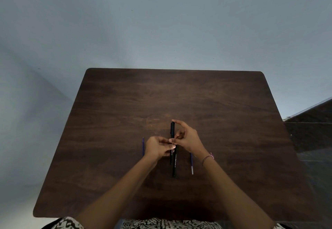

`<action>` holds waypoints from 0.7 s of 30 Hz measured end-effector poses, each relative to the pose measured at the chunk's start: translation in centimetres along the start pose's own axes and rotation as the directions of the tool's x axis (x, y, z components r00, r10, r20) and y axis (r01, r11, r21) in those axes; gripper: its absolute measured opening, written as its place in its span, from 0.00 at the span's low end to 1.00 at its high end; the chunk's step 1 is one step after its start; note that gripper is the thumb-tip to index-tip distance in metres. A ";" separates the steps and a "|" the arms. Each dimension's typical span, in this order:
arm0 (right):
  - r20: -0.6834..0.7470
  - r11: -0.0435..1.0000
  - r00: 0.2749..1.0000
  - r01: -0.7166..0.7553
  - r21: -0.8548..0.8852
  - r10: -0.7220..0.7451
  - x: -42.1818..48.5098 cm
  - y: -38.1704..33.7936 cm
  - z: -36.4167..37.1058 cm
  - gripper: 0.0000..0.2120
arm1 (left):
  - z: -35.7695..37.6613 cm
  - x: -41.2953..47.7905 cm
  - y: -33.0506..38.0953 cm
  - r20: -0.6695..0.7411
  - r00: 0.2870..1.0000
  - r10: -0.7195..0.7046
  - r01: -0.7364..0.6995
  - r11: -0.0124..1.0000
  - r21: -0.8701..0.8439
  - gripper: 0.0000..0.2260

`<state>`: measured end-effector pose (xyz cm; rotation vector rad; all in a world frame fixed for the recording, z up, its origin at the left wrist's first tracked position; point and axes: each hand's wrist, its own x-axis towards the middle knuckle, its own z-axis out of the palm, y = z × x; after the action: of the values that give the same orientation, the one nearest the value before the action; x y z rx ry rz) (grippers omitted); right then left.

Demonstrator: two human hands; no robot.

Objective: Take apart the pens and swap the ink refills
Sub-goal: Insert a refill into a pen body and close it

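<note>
Dark wooden table (125, 103), black pens (173, 166), blue-grey wall (161, 22)

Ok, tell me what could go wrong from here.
1. The right refill lies by the wrist of the right hand; a wrist shift could roll it away.
2. It and the left refill look alike, both blue, so they may get mixed up and go back unswapped.
3. The left hand and right hand both pinch the black pen; a slip could drop it.
</note>
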<state>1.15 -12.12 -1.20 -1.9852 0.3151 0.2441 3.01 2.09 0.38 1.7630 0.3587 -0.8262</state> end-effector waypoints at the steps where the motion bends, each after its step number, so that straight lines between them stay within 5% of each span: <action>1: -0.006 1.000 1.000 -0.005 0.006 0.005 0.0 0.0 0.0 0.36 | 0.0 0.0 0.0 0.001 1.000 0.000 0.000 1.000 -0.005 0.08; 21: -0.039 0.996 0.998 -0.039 0.084 0.042 -0.2 0.3 -1.3 0.34 | 1.5 -0.3 1.1 0.006 0.999 0.032 -0.032 0.999 -0.015 0.07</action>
<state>0.88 -13.34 -0.84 -1.9053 0.3862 0.2133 2.95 0.37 1.16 1.7476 0.3305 -0.8046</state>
